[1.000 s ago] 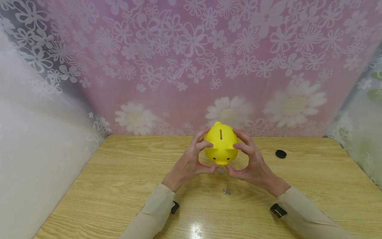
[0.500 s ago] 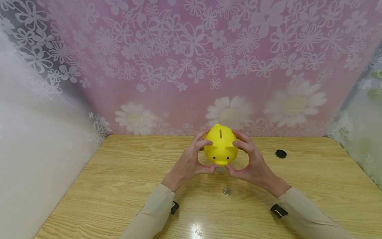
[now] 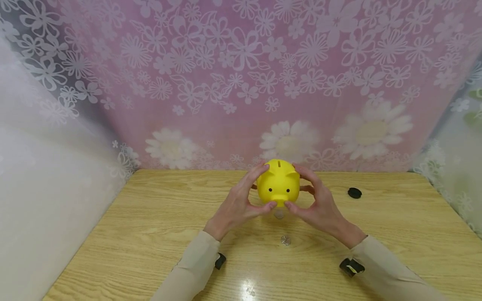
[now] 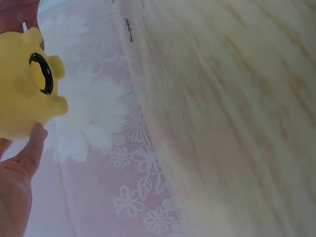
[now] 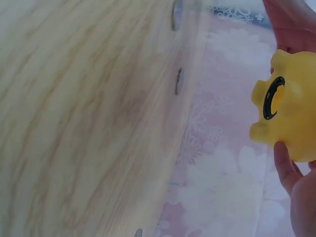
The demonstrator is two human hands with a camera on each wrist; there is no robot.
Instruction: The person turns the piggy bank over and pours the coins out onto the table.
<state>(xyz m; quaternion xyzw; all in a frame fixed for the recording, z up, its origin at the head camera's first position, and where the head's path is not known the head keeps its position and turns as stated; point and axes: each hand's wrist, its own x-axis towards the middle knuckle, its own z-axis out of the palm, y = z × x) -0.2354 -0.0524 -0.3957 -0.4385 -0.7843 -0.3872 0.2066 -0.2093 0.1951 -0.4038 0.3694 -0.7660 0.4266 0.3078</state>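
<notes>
A yellow piggy bank (image 3: 278, 184) is held up off the table between both hands, its face toward me and the coin slot at the top. My left hand (image 3: 238, 201) grips its left side, thumb at the snout. On the other side my right hand (image 3: 323, 205) grips it the same way. Both wrist views show its short feet and an uncovered round belly hole with a black ring (image 4: 41, 73) around it. One coin (image 3: 279, 214) lies under the snout and another coin (image 3: 285, 240) lies nearer me.
A black oval plug (image 3: 354, 193) lies on the wooden table (image 3: 162, 225), to the right of the hands. Behind the table's back edge hangs a pink flowered curtain (image 3: 241, 104). A pale wall covering (image 3: 49, 179) borders the left side.
The piggy bank has tilted back: its face has turned up toward me and the slot has shifted to the far top. The fingers have moved along its sides with it.
</notes>
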